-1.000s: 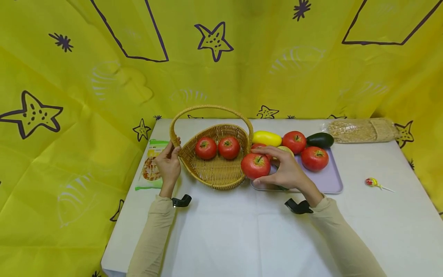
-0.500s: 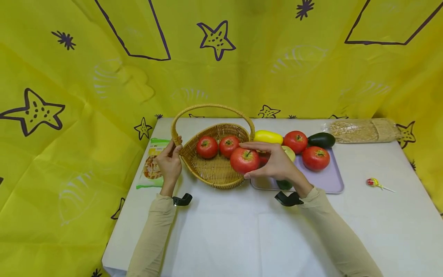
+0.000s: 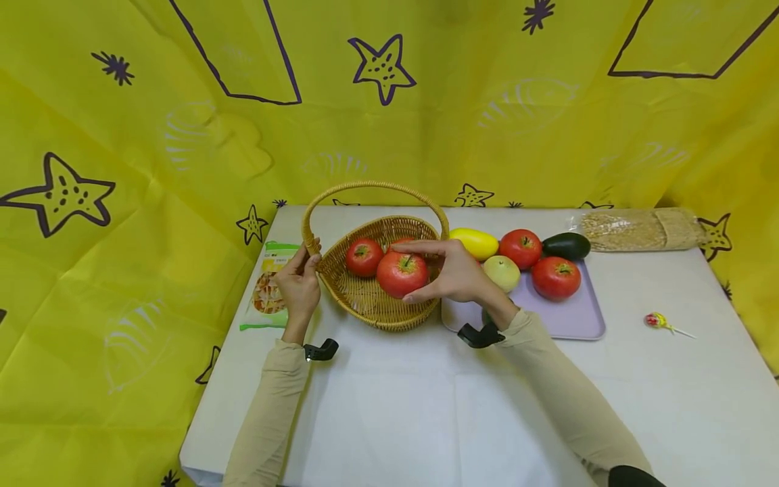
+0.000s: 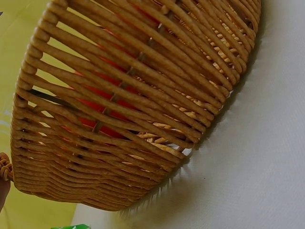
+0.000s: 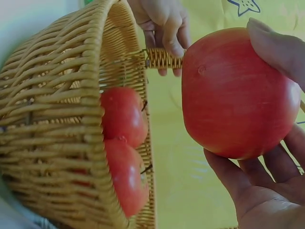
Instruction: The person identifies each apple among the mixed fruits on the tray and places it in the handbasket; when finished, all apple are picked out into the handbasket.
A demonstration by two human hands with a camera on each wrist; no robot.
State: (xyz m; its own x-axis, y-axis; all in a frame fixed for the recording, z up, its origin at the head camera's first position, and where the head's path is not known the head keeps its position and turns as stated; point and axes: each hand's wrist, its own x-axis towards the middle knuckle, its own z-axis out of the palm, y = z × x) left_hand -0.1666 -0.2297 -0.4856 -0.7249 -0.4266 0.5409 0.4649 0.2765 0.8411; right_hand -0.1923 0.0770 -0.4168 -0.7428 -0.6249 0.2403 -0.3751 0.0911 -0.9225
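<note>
A yellow cloth (image 3: 146,412) printed with starfish hangs behind and to the left of a white table (image 3: 389,433). Left of the table's middle stands a wicker basket (image 3: 389,325), its tall handle arching over it, with a lilac tray (image 3: 566,318) just to its right. A clear bag (image 3: 635,230) lies at the far right, and a green-edged packet (image 3: 266,297) lies flat left of the basket. The person's left hand (image 3: 300,281) grips the left foot of the handle. The right hand (image 3: 453,274) holds a red apple (image 3: 402,274) between thumb and fingers, above the basket's right half, apart from the two apples (image 3: 364,257) inside. Two more red fruits (image 3: 556,278) sit over at the tray, with a dark green fruit (image 3: 567,246), a long yellow one (image 3: 475,243) and a small pale round one (image 3: 502,272); something dark by the right wrist is too hidden for me to name. Near the table's right side lies a lollipop (image 3: 656,320).
</note>
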